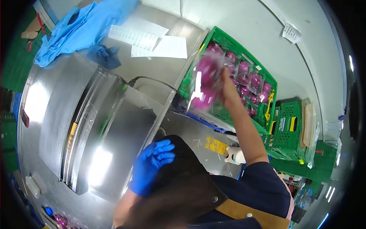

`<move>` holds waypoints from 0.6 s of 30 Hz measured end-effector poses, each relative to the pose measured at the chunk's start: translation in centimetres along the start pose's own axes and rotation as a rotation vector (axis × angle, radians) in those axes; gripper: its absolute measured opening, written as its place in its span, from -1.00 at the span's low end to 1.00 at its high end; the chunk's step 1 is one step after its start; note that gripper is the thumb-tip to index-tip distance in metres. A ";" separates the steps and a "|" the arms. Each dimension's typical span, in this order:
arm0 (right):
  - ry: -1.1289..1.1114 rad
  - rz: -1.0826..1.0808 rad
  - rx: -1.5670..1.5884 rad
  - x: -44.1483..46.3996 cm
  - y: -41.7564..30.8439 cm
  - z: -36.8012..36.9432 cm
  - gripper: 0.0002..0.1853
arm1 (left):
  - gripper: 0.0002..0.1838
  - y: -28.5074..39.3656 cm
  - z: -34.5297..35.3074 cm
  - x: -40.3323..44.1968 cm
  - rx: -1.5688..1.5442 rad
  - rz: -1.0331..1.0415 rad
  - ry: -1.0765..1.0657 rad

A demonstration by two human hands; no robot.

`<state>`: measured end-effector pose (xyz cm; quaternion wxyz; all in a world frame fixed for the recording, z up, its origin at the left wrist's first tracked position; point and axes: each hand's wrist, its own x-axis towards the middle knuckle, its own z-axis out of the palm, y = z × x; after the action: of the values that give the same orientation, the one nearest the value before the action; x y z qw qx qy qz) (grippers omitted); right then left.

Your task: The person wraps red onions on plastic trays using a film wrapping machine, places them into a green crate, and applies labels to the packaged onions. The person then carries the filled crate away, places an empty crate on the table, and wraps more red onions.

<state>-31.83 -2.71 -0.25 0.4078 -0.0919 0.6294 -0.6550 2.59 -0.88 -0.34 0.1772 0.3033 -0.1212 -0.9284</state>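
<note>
A blurred, shiny clear pack of round purple produce is gripped at one side by the right hand, well apart from the left.

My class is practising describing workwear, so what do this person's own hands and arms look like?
The left hand wears a plain blue glove ending at the wrist; the forearm above is uncovered. The right hand, slightly blurred, shows no glove. A dark navy sleeve stops near the right elbow.
</note>
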 end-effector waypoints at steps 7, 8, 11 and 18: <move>0.095 0.107 0.026 19.8 7.9 -12.8 -0.38 | -0.45 0.2 -2.8 -3.5 0.022 0.177 0.167; 0.017 0.083 -0.002 19.6 8.5 -11.6 -0.46 | -0.45 0.5 -2.9 -4.3 -0.010 0.198 0.187; -0.130 0.048 -0.160 18.6 8.9 -8.3 -0.65 | -0.46 0.1 -4.6 -6.3 -0.022 0.326 0.262; -0.139 -0.049 -0.631 23.3 9.7 -4.6 -0.72 | -0.51 -1.1 -9.7 -12.6 -0.118 0.561 0.451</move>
<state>-45.83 -13.18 -18.95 0.3853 -0.2733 0.7699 -0.4292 17.67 4.06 -1.85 0.4644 0.4446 -0.1037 -0.7589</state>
